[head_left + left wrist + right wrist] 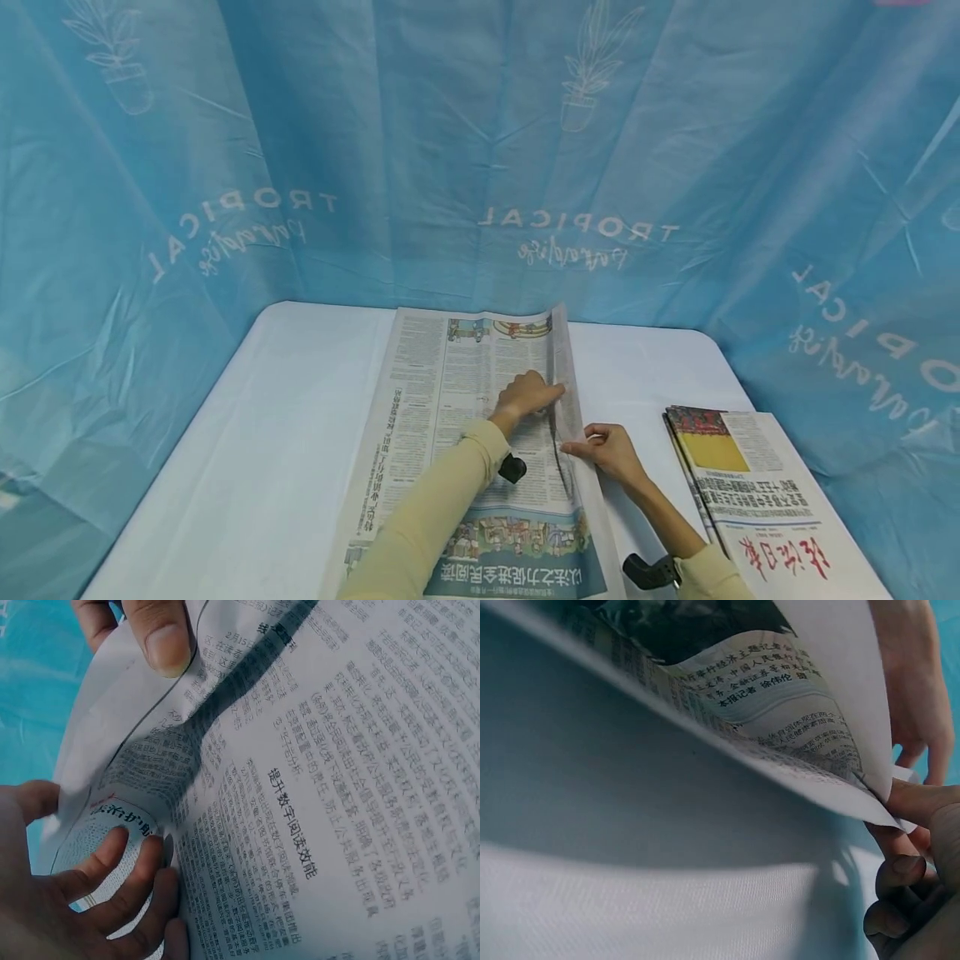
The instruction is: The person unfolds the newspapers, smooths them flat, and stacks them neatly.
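A large newspaper sheet (420,392) lies spread on the white table, its right side lifted in a long narrow fold (567,367). My left hand (527,393) reaches over the sheet and holds that fold higher up; in the left wrist view its curled fingers (124,900) lie against the raised paper. Nearer to me, my right hand (609,451) pinches the folded edge. In the right wrist view, the right thumb (919,801) lies on the paper corner with the index finger below. The underside of the fold is partly hidden in the head view.
A stack of folded newspapers (757,500) lies at the table's right side. The white table (225,442) shows on both sides of the sheet. A blue printed curtain (450,167) hangs behind the table and along both sides.
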